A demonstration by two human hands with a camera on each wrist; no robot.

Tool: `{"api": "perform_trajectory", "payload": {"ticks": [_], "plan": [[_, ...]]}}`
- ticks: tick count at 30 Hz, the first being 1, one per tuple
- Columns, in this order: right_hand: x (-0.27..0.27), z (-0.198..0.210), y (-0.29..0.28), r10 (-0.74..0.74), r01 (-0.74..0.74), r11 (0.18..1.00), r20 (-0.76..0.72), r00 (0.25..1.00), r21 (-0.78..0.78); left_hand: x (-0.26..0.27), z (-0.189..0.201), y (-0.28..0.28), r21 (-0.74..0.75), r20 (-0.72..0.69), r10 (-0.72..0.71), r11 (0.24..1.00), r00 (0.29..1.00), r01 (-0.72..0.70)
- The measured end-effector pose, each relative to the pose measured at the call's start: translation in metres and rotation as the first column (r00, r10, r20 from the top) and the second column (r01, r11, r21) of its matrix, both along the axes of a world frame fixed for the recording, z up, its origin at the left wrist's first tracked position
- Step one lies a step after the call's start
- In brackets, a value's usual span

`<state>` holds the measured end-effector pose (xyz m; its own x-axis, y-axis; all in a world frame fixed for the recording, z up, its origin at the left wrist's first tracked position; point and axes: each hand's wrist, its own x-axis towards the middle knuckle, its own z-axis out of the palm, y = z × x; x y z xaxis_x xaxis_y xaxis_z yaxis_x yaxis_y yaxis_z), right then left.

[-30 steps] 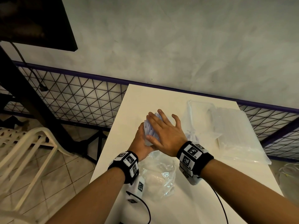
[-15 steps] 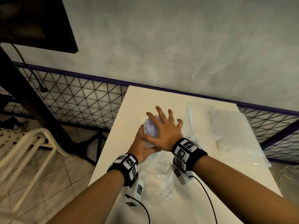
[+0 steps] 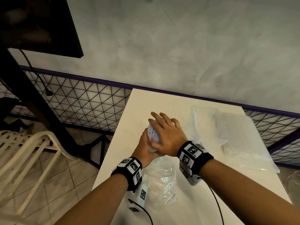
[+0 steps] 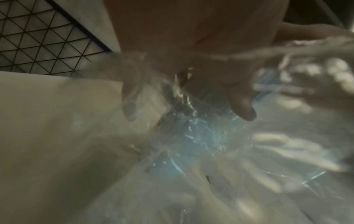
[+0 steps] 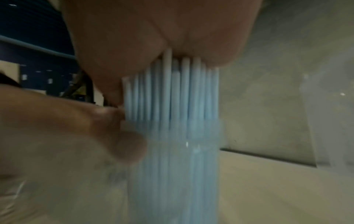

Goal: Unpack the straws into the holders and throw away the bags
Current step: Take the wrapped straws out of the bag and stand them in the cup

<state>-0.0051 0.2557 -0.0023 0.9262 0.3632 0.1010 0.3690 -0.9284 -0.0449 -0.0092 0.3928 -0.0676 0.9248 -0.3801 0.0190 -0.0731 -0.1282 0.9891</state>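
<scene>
Item: straws (image 3: 153, 133), pale blue bundle, standing upright in a clear holder (image 5: 191, 151) on the white tabletop (image 3: 162, 101), near its left edge.

Change from half a second earlier: the right hand (image 3: 168, 135) sits flatter over the straw tops; the fingers, then spread and raised, now lie closer together. Bundle and left hand keep their place.

Right grip: wide, palm pressing down on the straw tips; fingers straight, pointing away from the person.

Left grip: left hand (image 3: 145, 149) wrapped round the holder's left side, just under the right palm; the thumb shows against the holder wall in the right wrist view.

Also present: an empty crumpled bag (image 3: 160, 181) on the tabletop between the wrists; a flat clear bag (image 3: 240, 137) lying well right of the hands; a second clear holder (image 3: 204, 117) beside it.
</scene>
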Motion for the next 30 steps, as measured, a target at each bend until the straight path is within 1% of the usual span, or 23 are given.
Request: {"api": "perform_trajectory", "payload": {"ticks": [2,4,5,6,8,10,12,15,17,18,19,20,22,23,24,25,27,28,30], "plan": [[0.002,0.002,-0.001,-0.024,0.023,1.000,-0.060,0.998,-0.015,0.001,-0.003,-0.001,-0.003,0.003,-0.007,1.000,1.000,0.007],[0.005,0.001,-0.001,-0.138,0.148,0.987,-0.148,0.979,0.058,0.001,-0.005,-0.001,0.019,-0.024,0.010,1.000,1.000,-0.010],[0.006,0.001,0.000,-0.201,0.223,0.968,-0.179,0.963,0.113,0.000,-0.004,-0.001,0.047,-0.033,0.026,0.999,0.999,-0.025],[0.007,0.001,0.001,-0.250,0.280,0.947,-0.187,0.950,0.155,-0.001,-0.005,-0.001,0.076,-0.038,0.036,0.997,0.999,-0.033],[0.007,0.000,0.006,-0.290,0.312,0.938,-0.149,0.945,0.153,-0.001,-0.007,0.000,0.093,-0.048,0.034,0.995,0.998,-0.029],[0.006,0.000,0.012,-0.243,0.255,0.960,-0.106,0.964,0.119,-0.001,-0.004,0.000,0.102,-0.052,0.037,0.994,0.998,-0.032],[0.006,-0.001,0.013,-0.158,0.169,0.980,-0.109,0.982,0.104,0.000,-0.002,-0.002,0.092,-0.054,0.033,0.995,0.998,-0.028],[0.007,0.003,0.003,-0.074,0.090,0.994,-0.198,0.977,0.069,-0.001,-0.001,-0.003,0.076,-0.051,0.024,0.997,0.998,-0.020],[0.008,0.010,-0.003,-0.053,0.071,0.995,-0.241,0.969,0.070,-0.001,-0.004,0.000,0.109,-0.046,0.035,0.994,0.998,-0.030],[0.006,0.016,-0.005,-0.049,0.075,0.991,-0.220,0.974,0.112,0.000,-0.005,0.000,0.114,-0.048,0.041,0.993,0.998,-0.036],[0.002,0.022,-0.006,-0.047,0.075,0.981,-0.156,0.987,0.178,0.000,-0.006,0.001,0.117,-0.052,0.046,0.992,0.998,-0.040],[-0.005,0.029,-0.007,-0.050,0.063,0.967,-0.060,0.997,0.248,0.000,-0.006,0.001,0.120,-0.065,0.045,0.992,0.997,-0.037],[-0.025,0.041,-0.010,0.003,-0.039,0.935,0.104,0.995,0.352,0.000,-0.006,0.001,0.126,-0.079,0.058,0.991,0.995,-0.048],[-0.037,0.044,-0.013,0.057,-0.105,0.911,0.131,0.990,0.398,0.000,-0.005,0.001,0.125,-0.082,0.065,0.991,0.995,-0.055],[-0.049,0.044,-0.019,0.093,-0.133,0.881,0.111,0.990,0.455,0.001,-0.005,0.002,0.134,-0.083,0.069,0.989,0.994,-0.057],[-0.063,0.042,-0.026,0.091,-0.103,0.852,0.048,0.995,0.513,0.001,-0.005,0.002,0.147,-0.081,0.068,0.988,0.994,-0.056],[-0.087,0.029,-0.040,0.021,0.059,0.817,-0.133,0.991,0.574,0.002,-0.003,0.003,0.167,-0.090,0.063,0.985,0.994,-0.048],[-0.098,0.017,-0.046,-0.020,0.159,0.802,-0.241,0.970,0.575,0.002,-0.002,0.003,0.178,-0.086,0.060,0.983,0.994,-0.044],[-0.118,-0.010,-0.051,-0.078,0.341,0.789,-0.466,0.881,0.512,0.001,0.000,0.003,0.201,-0.082,0.061,0.979,0.995,-0.043]]}}
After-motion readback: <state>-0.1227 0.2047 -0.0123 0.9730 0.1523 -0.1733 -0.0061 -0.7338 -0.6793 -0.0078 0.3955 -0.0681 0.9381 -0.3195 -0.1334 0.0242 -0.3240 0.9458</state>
